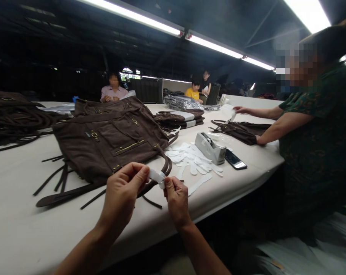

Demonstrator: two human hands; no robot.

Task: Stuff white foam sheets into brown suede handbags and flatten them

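My left hand (127, 185) and right hand (176, 194) pinch a curled white strip (157, 176) above the counter (150, 217).

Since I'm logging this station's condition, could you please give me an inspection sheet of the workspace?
Surface: pale-covered table, creased near the front edge.
Work items: white notched strip, bent between the hands; brown handbag with buckles and a zip, lying behind them.
Clutter: loose pile of white strips, tape dispenser, smartphone.
Hands: left hand and right hand both pinch the strip.
Cables: nothing seen.
Surroundings: co-worker at right, touching another brown bag; tube lights lit.
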